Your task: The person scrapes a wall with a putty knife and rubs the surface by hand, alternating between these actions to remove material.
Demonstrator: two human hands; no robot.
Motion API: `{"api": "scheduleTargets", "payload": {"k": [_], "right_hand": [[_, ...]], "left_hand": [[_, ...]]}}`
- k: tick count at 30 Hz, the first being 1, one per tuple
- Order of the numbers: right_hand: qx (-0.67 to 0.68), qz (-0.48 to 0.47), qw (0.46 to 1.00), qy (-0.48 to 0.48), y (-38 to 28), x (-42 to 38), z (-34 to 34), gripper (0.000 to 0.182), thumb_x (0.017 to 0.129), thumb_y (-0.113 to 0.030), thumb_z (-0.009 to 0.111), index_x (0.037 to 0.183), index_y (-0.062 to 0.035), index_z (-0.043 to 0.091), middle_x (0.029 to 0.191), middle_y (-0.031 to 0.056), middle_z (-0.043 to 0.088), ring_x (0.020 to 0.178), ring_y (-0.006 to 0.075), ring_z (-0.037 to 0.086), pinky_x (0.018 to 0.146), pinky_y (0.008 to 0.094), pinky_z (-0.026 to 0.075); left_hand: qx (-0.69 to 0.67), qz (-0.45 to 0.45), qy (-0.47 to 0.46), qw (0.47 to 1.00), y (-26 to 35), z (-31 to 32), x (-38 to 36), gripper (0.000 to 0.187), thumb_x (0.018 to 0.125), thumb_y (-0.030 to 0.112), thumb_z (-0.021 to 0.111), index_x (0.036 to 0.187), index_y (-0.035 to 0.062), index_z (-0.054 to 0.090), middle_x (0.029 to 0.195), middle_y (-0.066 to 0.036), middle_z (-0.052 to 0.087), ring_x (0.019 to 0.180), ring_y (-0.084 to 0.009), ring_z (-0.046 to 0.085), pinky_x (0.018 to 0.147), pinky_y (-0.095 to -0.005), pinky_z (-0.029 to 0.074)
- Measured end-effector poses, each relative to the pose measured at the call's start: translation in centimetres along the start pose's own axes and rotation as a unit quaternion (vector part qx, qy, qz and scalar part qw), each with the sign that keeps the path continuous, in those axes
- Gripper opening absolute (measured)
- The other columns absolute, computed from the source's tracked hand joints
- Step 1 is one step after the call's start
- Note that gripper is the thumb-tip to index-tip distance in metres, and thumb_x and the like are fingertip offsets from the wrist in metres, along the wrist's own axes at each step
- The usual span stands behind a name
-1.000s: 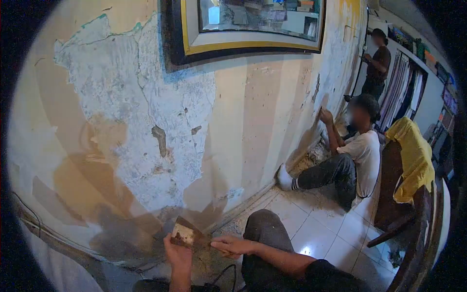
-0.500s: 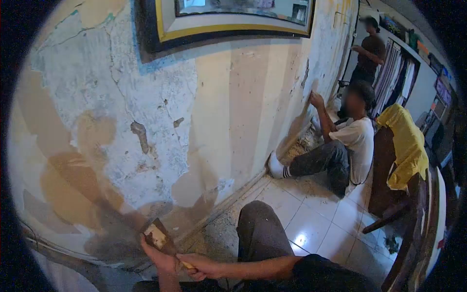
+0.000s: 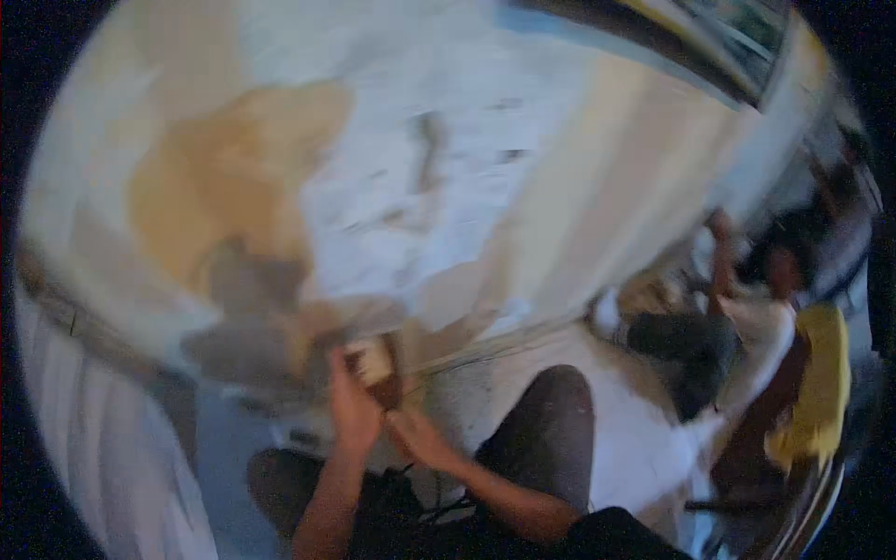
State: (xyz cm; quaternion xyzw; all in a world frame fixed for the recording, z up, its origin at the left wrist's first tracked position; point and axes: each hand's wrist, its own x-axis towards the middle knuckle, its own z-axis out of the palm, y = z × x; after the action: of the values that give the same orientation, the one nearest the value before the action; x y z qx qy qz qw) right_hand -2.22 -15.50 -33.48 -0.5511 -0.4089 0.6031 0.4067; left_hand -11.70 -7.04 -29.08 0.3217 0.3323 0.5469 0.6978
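Observation:
The view is smeared by motion. At the lower middle, my left hand [image 3: 355, 406] is wrapped against the side of a flat scraper [image 3: 375, 362] with a pale patch on its dark blade. Just below the blade, my right hand [image 3: 417, 437] is closed round the handle end, close beside my left wrist. Both hands are above my lap, before a wall [image 3: 392, 215] with a bare whitish area, dark gouges and brown patches.
A framed mirror [image 3: 691, 47] hangs at upper right. One person [image 3: 756, 336] sits on the floor by the wall, another person [image 3: 840, 182] is farther back. A yellow cloth [image 3: 817, 383] drapes over furniture at right. Pale fabric [image 3: 103, 420] hangs at lower left.
The view has swung left, so the wall, mirror and people appear farther right. My hands and the scraper now show nearer the middle, still together.

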Motion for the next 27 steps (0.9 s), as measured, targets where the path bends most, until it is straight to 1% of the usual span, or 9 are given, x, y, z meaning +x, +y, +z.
{"api": "scheduleTargets", "payload": {"k": [4, 6, 8, 10, 14, 16, 21, 24, 27], "right_hand": [[0.025, -0.039, 0.997, 0.063, 0.4, 0.5, -0.5, 0.034, 0.101, -0.035, 0.045, 0.103, -0.0029, 0.057, 0.07, 0.0037, 0.056, 0.058, 0.0148, 0.052, 0.053, 0.033, 0.043], [-0.012, -0.098, 0.992, 0.077, 0.8, 1.0, -0.9, 0.034, 0.101, -0.034, 0.044, 0.106, -0.0029, 0.056, 0.07, 0.0041, 0.057, 0.059, 0.0158, 0.053, 0.053, 0.0325, 0.043], [-0.044, -0.16, 0.981, 0.102, 0.8, 1.3, -1.2, 0.033, 0.101, -0.033, 0.043, 0.108, -0.003, 0.054, 0.071, 0.0045, 0.058, 0.059, 0.0168, 0.055, 0.053, 0.032, 0.044], [0.027, -0.114, 0.992, 0.047, -2.1, 0.3, -1.0, 0.027, 0.102, -0.032, 0.041, 0.112, -0.0064, 0.044, 0.067, 0.0054, 0.054, 0.046, 0.0141, 0.049, 0.041, 0.0283, 0.039], [0.038, -0.071, 0.996, 0.045, -6.6, -0.2, -0.7, 0.026, 0.102, -0.032, 0.041, 0.111, -0.0075, 0.041, 0.063, 0.0058, 0.051, 0.041, 0.0135, 0.047, 0.036, 0.0274, 0.037], [0.033, -0.085, 0.993, 0.075, -9.0, 0.8, -0.9, 0.026, 0.102, -0.033, 0.042, 0.108, -0.0076, 0.041, 0.059, 0.004, 0.047, 0.039, 0.0136, 0.044, 0.035, 0.0274, 0.036], [0.064, -0.239, 0.959, 0.14, -15.3, 3.1, -0.3, 0.03, 0.103, -0.037, 0.039, 0.105, -0.0075, 0.042, 0.051, 0.0002, 0.039, 0.035, 0.0119, 0.039, 0.033, 0.0272, 0.033], [-0.005, -0.254, 0.956, 0.147, -12.8, 4.7, -1.3, 0.032, 0.103, -0.038, 0.039, 0.109, -0.0068, 0.043, 0.051, -0.0005, 0.038, 0.035, 0.0114, 0.038, 0.032, 0.027, 0.033], [-0.023, -0.224, 0.959, 0.17, -9.9, 4.8, -0.7, 0.036, 0.103, -0.037, 0.04, 0.117, -0.0046, 0.045, 0.056, -0.0005, 0.044, 0.038, 0.0101, 0.04, 0.035, 0.0256, 0.035]], "left_hand": [[-0.114, -0.057, -0.026, 0.992, 1.1, 0.5, 0.5, 0.055, 0.102, 0.047, 0.034, 0.13, 0.0001, 0.047, 0.115, -0.008, 0.059, 0.107, -0.0212, 0.055, 0.097, -0.0358, 0.043], [0.151, -0.042, 0.022, 0.987, 0.9, 0.0, 0.6, 0.059, 0.102, 0.048, 0.033, 0.132, -0.0015, 0.046, 0.117, -0.012, 0.06, 0.105, -0.0234, 0.057, 0.097, -0.0341, 0.042], [0.2, -0.032, 0.018, 0.979, 1.9, 0.1, -0.2, 0.061, 0.102, 0.049, 0.029, 0.131, -0.0011, 0.047, 0.119, -0.014, 0.059, 0.105, -0.0241, 0.057, 0.097, -0.0342, 0.042], [0.246, -0.026, 0.01, 0.969, 2.1, 0.5, -0.1, 0.063, 0.102, 0.051, 0.026, 0.13, -0.0008, 0.049, 0.121, -0.015, 0.059, 0.104, -0.0248, 0.058, 0.098, -0.0343, 0.041], [0.221, -0.038, 0.012, 0.975, 2.6, 2.1, 1.5, 0.067, 0.102, 0.052, 0.021, 0.124, 0.0, 0.056, 0.115, -0.015, 0.063, 0.107, -0.0239, 0.058, 0.098, -0.036, 0.041], [0.082, -0.043, -0.064, 0.994, 3.8, 3.4, 3.2, 0.066, 0.101, 0.055, 0.028, 0.122, 0.0007, 0.058, 0.112, -0.011, 0.064, 0.105, -0.0204, 0.059, 0.093, -0.034, 0.043], [0.104, 0.016, -0.073, 0.992, 9.5, 8.2, 4.2, 0.061, 0.099, 0.053, 0.038, 0.12, -0.0012, 0.058, 0.114, -0.01, 0.062, 0.105, -0.0174, 0.056, 0.093, -0.0299, 0.042], [0.035, 0.037, -0.067, 0.996, 8.0, 7.3, 4.8, 0.059, 0.101, 0.047, 0.039, 0.122, -0.0047, 0.056, 0.118, -0.015, 0.06, 0.11, -0.0217, 0.054, 0.098, -0.0303, 0.038], [0.029, 0.061, -0.041, 0.997, 4.4, 4.7, 4.5, 0.057, 0.097, 0.053, 0.045, 0.118, 0.0019, 0.06, 0.112, -0.009, 0.062, 0.099, -0.016, 0.057, 0.089, -0.0295, 0.044]]}}
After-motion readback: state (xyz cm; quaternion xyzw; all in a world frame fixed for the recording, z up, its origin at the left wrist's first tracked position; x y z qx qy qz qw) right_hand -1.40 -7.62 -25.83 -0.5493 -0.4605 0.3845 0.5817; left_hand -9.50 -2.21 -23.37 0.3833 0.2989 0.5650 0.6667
